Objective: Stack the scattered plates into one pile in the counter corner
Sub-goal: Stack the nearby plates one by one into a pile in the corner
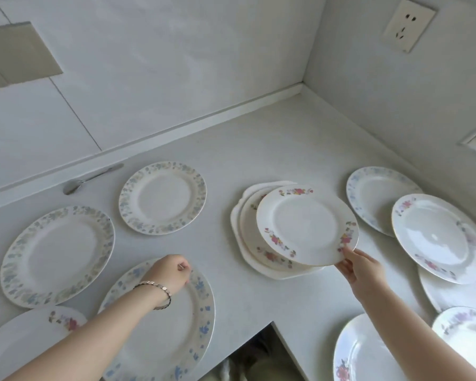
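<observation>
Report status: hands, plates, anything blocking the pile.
Right hand pinching pink-flowered round plate, tilted over the started pile. Left hand on blue-flowered plate's rim. Nothing blocking.

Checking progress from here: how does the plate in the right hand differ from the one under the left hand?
The right hand pinches the pink-flowered plate by its rim, tilted over the small pile. The blue-flowered plate lies flat on the counter, with the left hand on its far rim. Both are round and white.
</observation>
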`<state>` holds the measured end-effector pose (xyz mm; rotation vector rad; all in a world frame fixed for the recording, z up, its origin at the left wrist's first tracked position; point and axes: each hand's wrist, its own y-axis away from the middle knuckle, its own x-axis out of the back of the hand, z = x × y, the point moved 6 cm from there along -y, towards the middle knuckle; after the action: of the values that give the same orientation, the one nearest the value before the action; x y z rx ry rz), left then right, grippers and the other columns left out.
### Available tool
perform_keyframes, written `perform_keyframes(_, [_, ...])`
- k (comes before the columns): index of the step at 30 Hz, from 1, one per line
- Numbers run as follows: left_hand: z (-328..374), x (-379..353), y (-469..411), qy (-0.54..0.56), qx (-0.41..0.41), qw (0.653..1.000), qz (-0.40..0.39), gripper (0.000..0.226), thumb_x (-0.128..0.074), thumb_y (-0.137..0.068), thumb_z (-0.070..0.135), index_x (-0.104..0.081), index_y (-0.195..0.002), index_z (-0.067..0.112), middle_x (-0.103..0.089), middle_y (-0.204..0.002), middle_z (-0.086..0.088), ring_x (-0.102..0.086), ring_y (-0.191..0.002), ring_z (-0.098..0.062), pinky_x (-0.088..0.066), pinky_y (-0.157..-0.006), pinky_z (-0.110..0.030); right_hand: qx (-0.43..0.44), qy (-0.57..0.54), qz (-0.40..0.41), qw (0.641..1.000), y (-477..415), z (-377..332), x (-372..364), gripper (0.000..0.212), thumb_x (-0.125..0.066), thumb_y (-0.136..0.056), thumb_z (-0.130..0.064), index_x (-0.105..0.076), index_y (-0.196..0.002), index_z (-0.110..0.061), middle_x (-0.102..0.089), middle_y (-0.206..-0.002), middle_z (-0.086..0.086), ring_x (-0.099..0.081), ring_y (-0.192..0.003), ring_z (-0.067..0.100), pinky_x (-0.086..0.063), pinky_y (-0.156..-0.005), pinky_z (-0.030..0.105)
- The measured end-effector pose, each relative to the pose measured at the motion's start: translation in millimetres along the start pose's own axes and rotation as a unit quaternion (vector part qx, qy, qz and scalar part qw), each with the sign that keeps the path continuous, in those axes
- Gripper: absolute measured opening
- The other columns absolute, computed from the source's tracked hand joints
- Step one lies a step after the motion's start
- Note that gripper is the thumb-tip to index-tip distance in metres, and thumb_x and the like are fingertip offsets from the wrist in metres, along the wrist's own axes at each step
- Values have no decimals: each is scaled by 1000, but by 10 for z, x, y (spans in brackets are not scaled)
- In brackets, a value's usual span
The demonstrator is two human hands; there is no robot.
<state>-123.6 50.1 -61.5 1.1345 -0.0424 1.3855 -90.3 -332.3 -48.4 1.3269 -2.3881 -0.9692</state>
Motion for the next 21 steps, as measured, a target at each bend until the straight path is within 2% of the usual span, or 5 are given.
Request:
perform_keyframes(6, [230,-45,-7,-7,-2,1000,4,29,-51,-86,14,-54,-58,21,-67,-60,5,-61,-63,-22,-55,-80,-38,-43,-23,14,999,-120,247,72,16,-58,-89,-5,-57,-105,-2,-62,-80,10,-60,-71,17,-56,-48,15])
perform_keyframes(11, [351,-72,-40,-18,-4,1000,-4,28,-50,-88,15,-54,-61,23,-65,-61,8,-64,-67,-22,-54,-81,-36,-56,34,32,997,-153,429,-18,5,-59,-89,-7,-62,-85,-4,-62,-76,8,-63,-62,16,-56,-47,15])
perform_keyframes(15, [378,-87,-106,-36,-12,999,-11,28,-50,-89,16,-54,-63,23,-65,-62,7,-61,-63,-20,-54,-78,-36,11,170,99,980,-117,449,-44,23,-57,-88,-14,-56,-65,-9,-59,-67,6,-63,-67,27,-55,-62,30])
perform_keyframes(18, [370,-96,-161,-36,-11,999,-19,27,-49,-90,14,-53,-64,23,-64,-62,6,-60,-60,-19,-54,-77,-35,58,277,119,952,-89,385,-73,20,-54,-89,-29,-57,-75,-15,-61,-61,2,-67,-65,32,-54,-71,42])
perform_keyframes(21, [375,-75,-202,-31,-17,999,-21,27,-48,-90,12,-54,-65,21,-64,-63,5,-60,-62,-21,-55,-78,-36,63,317,125,938,-100,317,-107,19,-55,-88,-33,-57,-91,-14,-59,-55,5,-65,-56,28,-49,-58,34])
